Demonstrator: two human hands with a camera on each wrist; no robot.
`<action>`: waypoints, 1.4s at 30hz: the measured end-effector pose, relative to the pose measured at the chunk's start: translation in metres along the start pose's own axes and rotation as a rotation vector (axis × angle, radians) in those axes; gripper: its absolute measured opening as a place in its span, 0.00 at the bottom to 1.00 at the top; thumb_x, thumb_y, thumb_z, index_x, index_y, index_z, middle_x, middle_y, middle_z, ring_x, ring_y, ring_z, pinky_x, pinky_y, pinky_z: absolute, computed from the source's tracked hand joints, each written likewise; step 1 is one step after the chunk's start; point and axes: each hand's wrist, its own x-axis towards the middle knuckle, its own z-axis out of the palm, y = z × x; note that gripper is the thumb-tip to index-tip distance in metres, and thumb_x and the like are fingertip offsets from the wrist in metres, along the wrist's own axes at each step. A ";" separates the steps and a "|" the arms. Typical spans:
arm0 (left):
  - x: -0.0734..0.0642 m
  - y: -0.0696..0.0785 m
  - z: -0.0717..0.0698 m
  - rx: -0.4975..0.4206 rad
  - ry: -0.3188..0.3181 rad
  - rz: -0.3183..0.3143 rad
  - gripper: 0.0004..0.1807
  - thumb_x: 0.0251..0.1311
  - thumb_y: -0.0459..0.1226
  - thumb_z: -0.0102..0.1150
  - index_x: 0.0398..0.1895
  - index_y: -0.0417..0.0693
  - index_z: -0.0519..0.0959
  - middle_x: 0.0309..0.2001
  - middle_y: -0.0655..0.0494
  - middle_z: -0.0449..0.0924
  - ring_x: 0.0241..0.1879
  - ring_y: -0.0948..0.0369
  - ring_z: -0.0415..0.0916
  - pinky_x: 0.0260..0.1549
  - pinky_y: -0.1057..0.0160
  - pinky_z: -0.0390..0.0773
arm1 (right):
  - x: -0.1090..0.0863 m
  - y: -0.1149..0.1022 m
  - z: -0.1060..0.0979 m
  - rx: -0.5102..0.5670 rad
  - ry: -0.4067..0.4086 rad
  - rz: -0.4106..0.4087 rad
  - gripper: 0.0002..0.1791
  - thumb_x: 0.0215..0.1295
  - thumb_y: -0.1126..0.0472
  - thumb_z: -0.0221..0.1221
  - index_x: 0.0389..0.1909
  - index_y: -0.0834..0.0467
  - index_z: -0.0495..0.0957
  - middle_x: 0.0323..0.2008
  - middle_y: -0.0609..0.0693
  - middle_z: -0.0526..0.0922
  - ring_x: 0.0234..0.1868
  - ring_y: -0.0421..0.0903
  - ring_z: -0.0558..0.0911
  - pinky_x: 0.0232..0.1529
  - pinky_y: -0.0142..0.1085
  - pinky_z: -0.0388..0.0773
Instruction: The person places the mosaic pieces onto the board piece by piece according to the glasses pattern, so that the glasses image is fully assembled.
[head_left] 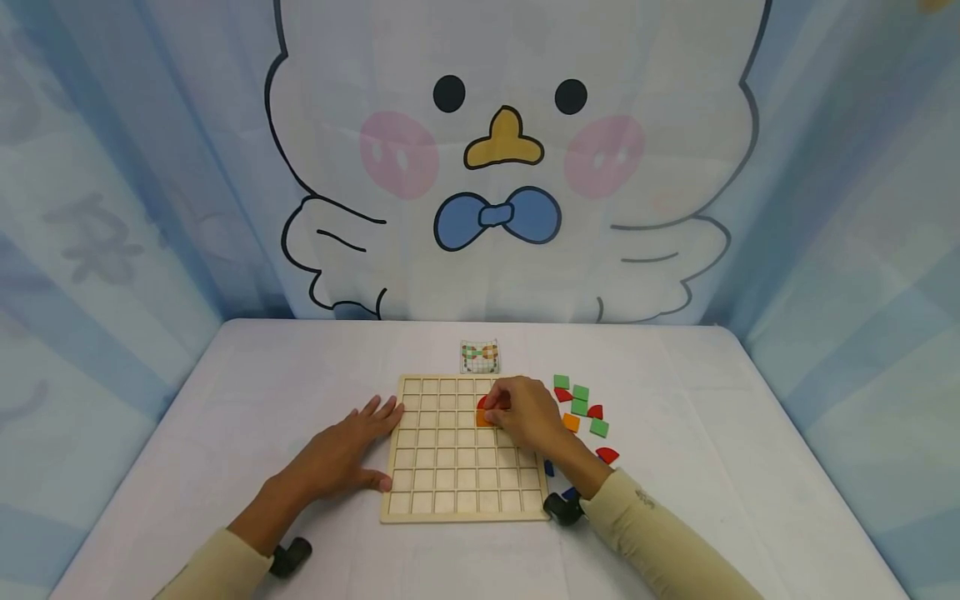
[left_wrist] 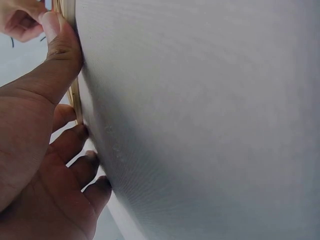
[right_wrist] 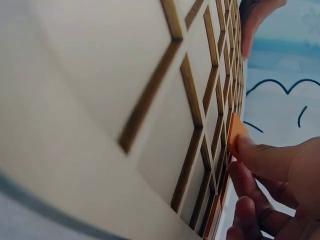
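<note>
A wooden grid board (head_left: 435, 481) lies on the white table. My left hand (head_left: 352, 446) rests along its left side, fingers spread, with the thumb (left_wrist: 59, 47) and fingertips against the frame. Toward the board's upper right, my right hand (head_left: 528, 412) pinches an orange tile (right_wrist: 235, 134) between thumb and fingers, close over the cells. A red piece (head_left: 482, 402) shows beside those fingertips in the head view, partly hidden by the hand. In the right wrist view, an orange-red piece (right_wrist: 212, 217) sits on the grid nearer the camera.
Right of the board lie loose green squares (head_left: 579, 407), red quarter-round pieces (head_left: 607, 455) and an orange tile (head_left: 571, 422). Blue pieces (head_left: 549, 468) show partly beneath the right forearm. A small printed pattern card (head_left: 480, 357) stands behind the board, before the curtain.
</note>
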 end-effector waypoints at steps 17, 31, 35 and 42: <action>-0.001 0.001 0.000 -0.011 -0.003 -0.006 0.63 0.48 0.57 0.80 0.85 0.49 0.58 0.85 0.47 0.54 0.84 0.40 0.51 0.76 0.31 0.63 | -0.005 0.010 -0.007 0.021 -0.020 0.001 0.05 0.62 0.62 0.76 0.35 0.48 0.90 0.31 0.39 0.86 0.36 0.39 0.81 0.42 0.38 0.79; -0.003 0.002 -0.001 -0.009 0.005 0.005 0.63 0.47 0.58 0.79 0.85 0.48 0.58 0.85 0.46 0.54 0.84 0.39 0.51 0.76 0.31 0.63 | -0.012 0.042 -0.042 0.029 0.049 0.126 0.06 0.66 0.62 0.73 0.42 0.50 0.90 0.35 0.44 0.87 0.33 0.45 0.77 0.32 0.33 0.78; -0.002 0.001 -0.001 -0.009 0.005 0.005 0.63 0.48 0.58 0.79 0.85 0.48 0.58 0.85 0.46 0.54 0.85 0.40 0.50 0.78 0.33 0.61 | -0.014 0.050 -0.053 0.035 0.068 0.182 0.07 0.68 0.63 0.71 0.44 0.51 0.90 0.35 0.46 0.86 0.35 0.47 0.79 0.33 0.33 0.84; 0.000 0.000 0.000 0.000 0.006 0.000 0.63 0.49 0.58 0.79 0.85 0.49 0.57 0.85 0.47 0.53 0.85 0.41 0.49 0.79 0.34 0.60 | -0.014 0.067 -0.067 -0.022 0.110 0.227 0.10 0.68 0.63 0.71 0.49 0.54 0.89 0.42 0.52 0.90 0.33 0.48 0.78 0.34 0.32 0.82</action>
